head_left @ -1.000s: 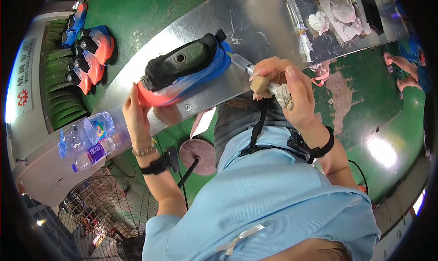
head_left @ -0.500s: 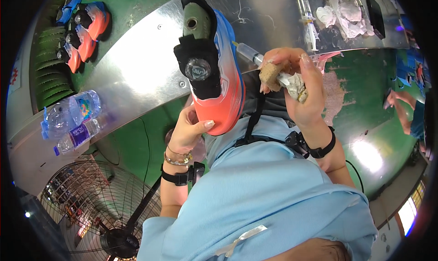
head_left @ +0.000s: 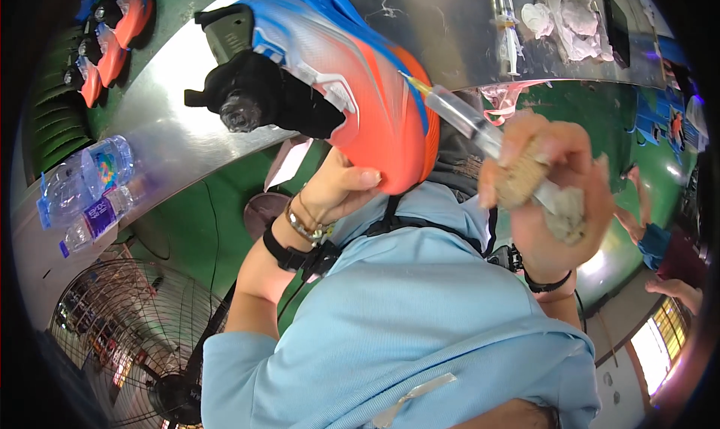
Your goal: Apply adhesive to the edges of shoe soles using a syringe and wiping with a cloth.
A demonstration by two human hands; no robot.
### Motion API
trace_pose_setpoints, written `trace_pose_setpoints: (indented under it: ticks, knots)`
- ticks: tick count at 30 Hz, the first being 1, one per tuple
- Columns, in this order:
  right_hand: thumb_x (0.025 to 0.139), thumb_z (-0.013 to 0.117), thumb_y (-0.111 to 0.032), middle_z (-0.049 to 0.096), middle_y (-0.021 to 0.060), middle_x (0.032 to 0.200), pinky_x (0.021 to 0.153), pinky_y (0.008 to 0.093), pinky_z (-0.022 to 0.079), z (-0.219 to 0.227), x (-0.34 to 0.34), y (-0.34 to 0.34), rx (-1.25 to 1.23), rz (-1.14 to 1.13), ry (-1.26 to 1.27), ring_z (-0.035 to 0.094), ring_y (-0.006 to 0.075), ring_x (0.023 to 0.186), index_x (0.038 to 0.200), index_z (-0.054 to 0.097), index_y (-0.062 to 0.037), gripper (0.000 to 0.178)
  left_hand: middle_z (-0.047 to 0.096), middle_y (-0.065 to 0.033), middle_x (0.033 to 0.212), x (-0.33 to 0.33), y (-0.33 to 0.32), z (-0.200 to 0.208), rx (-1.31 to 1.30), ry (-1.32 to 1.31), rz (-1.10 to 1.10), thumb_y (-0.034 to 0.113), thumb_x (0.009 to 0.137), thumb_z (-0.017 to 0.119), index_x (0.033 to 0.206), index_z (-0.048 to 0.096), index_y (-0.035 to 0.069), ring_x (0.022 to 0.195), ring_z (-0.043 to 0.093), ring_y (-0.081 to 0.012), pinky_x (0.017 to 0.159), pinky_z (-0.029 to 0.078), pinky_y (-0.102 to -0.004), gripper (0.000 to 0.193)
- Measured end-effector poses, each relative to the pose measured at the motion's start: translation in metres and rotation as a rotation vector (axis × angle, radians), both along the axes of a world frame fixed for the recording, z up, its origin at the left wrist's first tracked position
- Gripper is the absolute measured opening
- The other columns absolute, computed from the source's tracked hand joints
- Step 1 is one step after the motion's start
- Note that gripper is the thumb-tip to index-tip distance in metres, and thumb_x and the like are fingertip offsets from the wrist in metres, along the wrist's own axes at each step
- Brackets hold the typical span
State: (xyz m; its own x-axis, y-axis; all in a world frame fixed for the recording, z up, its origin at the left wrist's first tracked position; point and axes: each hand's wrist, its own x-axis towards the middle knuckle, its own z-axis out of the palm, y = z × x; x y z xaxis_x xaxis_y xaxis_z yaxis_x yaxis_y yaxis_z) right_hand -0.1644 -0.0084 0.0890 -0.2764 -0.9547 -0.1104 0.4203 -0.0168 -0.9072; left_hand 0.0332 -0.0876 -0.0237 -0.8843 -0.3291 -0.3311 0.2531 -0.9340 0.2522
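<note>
A coral-and-blue running shoe [head_left: 371, 110] is gripped at its toe by my left hand [head_left: 337, 189], thumb on the upper. Black and olive-green last parts [head_left: 229, 35] stick out of its opening. In my right hand [head_left: 592, 238], slightly blurred, is a clear syringe [head_left: 461, 116] with a yellow-based needle. The needle tip is at the shoe's side, by the edge between upper and sole; whether it touches, I cannot tell. The same hand also holds a tan spongy block [head_left: 523, 180] and a greyish-white crumpled wad [head_left: 566, 213].
On the metal table [head_left: 169, 140] are plastic bottles [head_left: 90, 178], another syringe [head_left: 506, 28], crumpled white tissue [head_left: 574, 24] and a dark phone-like object [head_left: 616, 31]. Similar shoes [head_left: 112, 54] stand on a green ribbed surface at left. A caged fan [head_left: 135, 331] is at lower left. Another person's arm [head_left: 636, 219] shows at right.
The shoe has come closer and tilted, turning its side toward the syringe. My right hand has moved right and lower, and the needle now points at the shoe's side edge.
</note>
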Motion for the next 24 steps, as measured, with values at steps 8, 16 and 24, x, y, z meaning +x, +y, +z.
trace_pose_setpoints:
  ticks: [8,16,24]
  knots:
    - [0.091,0.031,-0.045,0.041,0.0152,0.088,0.054,0.0370,0.040,0.029,-0.022,0.015,-0.077,0.020,0.006,0.045,0.0286,0.058,0.091,0.045,-0.0121,0.036,0.036,-0.0065,0.137,-0.072,-0.016,-0.003,-0.064,0.119,0.057,0.025,0.068,0.078,0.130,0.036,0.010,0.129,0.032,-0.0232,0.107,0.030,-0.0402,0.077]
    - [0.091,0.030,-0.043,0.041,0.0175,0.090,0.055,0.0395,0.039,0.027,-0.028,0.021,-0.067,-0.079,0.159,0.041,0.0264,0.059,0.093,0.044,-0.0118,0.034,0.034,-0.0157,0.137,-0.111,-0.030,-0.005,-0.197,0.211,0.187,0.024,0.077,0.069,0.126,0.038,0.003,0.131,0.028,-0.0231,0.108,0.031,-0.0353,0.061]
    - [0.092,0.030,-0.042,0.044,0.0222,0.094,0.056,0.0409,0.043,0.015,-0.019,0.018,-0.135,-0.132,0.309,0.049,0.0308,0.064,0.099,0.049,-0.0092,0.038,0.037,-0.0150,0.135,-0.130,-0.033,-0.002,-0.207,0.235,0.277,0.013,0.088,0.053,0.124,0.039,0.002,0.127,0.036,-0.0221,0.106,0.033,-0.0334,0.040]
